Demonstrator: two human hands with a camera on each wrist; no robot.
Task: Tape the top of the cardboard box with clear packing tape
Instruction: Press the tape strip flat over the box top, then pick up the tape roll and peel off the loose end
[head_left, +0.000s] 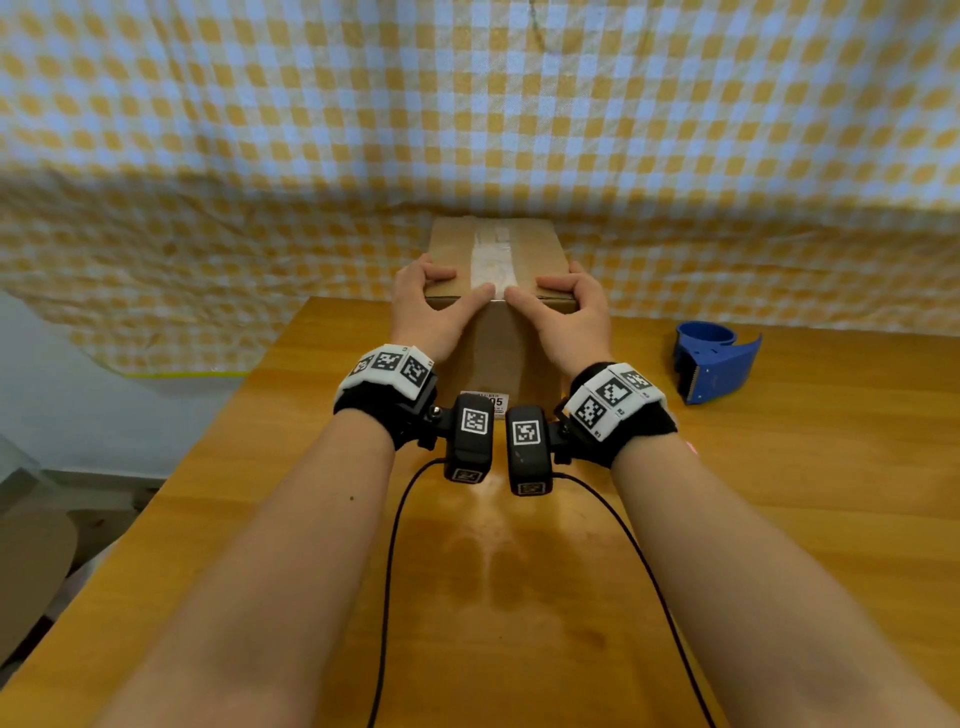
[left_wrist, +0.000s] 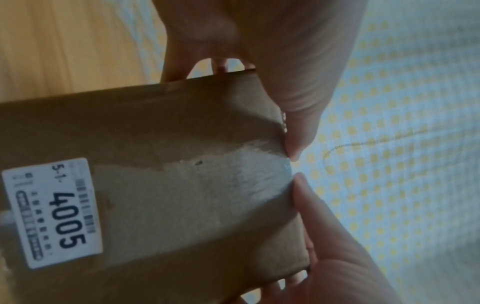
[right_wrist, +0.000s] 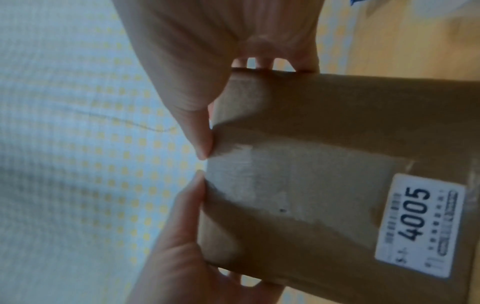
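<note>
The brown cardboard box (head_left: 498, 353) stands upright on the wooden table (head_left: 779, 519), with a strip of clear tape (head_left: 491, 260) along the middle of its top. My left hand (head_left: 426, 306) grips the top left corner, fingers curled over the top. My right hand (head_left: 569, 317) grips the top right corner the same way. Both thumbs press the tape's end over the front top edge and almost meet. In the left wrist view, my left thumb (left_wrist: 298, 127) lies on that edge of the box (left_wrist: 182, 185). The right wrist view shows the right thumb (right_wrist: 200, 133) there.
A blue tape dispenser (head_left: 714, 364) lies on the table to the right of the box. A white label (head_left: 491, 402) reading 4005 sits low on the box front. A yellow checked cloth (head_left: 467, 104) hangs close behind. The table's left edge drops off beside my left arm.
</note>
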